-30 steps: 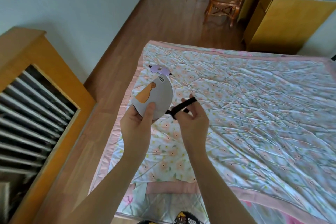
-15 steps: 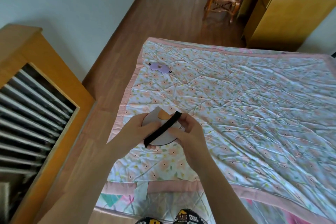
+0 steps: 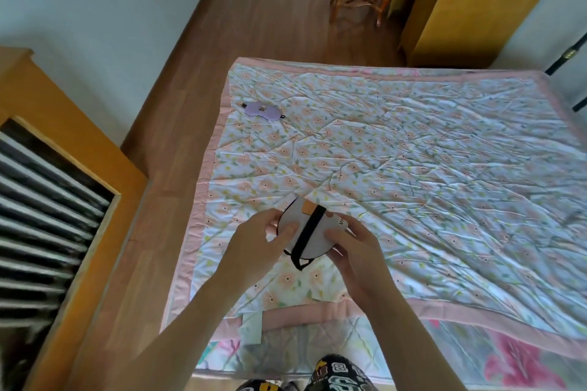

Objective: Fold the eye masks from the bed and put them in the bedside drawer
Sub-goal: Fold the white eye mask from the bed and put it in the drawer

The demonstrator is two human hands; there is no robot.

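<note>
Grey fabric with an orange patch: the folded mask sits between both hands above the near part of the bed, over the floral quilt. The left hand has its grip closed on the mask's left edge, thumb pressed on the face. The right hand has its grip closed on the right edge, fingers curled behind. A black strap runs across the mask's face, its long axis going from the top, away from the person, down to the near edge, where a loop hangs free. The folded mask is a rounded half, its face tilted up toward the person.

A purple mask lies flat and unfolded near the bed's left edge, well apart from the hands, its long axis running left to right, slightly slanted.

A wooden slatted frame stands at the left. No drawer shows in this view.
</note>
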